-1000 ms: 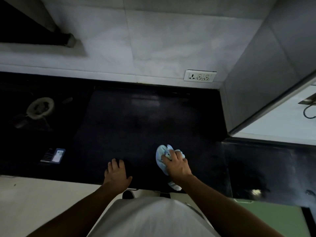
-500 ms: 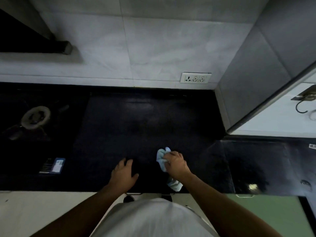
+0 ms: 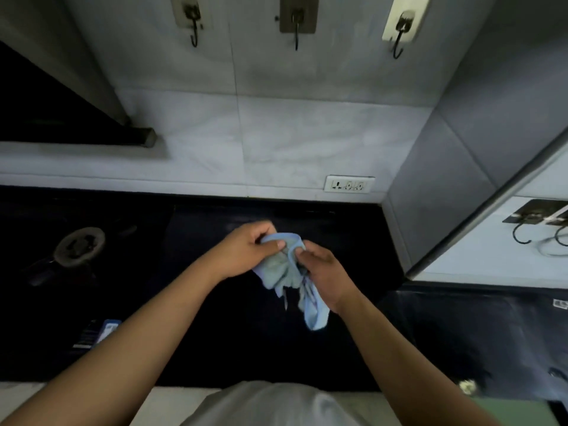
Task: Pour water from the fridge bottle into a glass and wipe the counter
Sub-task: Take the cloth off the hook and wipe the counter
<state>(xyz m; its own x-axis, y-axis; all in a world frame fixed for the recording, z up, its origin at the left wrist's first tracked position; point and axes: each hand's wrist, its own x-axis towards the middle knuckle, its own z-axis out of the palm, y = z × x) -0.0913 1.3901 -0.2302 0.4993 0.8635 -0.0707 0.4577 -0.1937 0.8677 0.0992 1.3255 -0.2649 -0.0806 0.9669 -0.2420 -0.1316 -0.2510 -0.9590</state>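
Seen from the head camera, a crumpled light blue cloth [image 3: 287, 272] is held in the air above the glossy black stone counter [image 3: 233, 342], pinched at its upper edge by both hands. The left hand [image 3: 246, 252] closes thumb and fingers on the cloth's top left corner, and the right hand [image 3: 322, 272] closes on the top right, the two almost touching. The cloth's long axis hangs downward and toward the person from both grips, its loose tail trailing beneath the right hand, nearer that hand.
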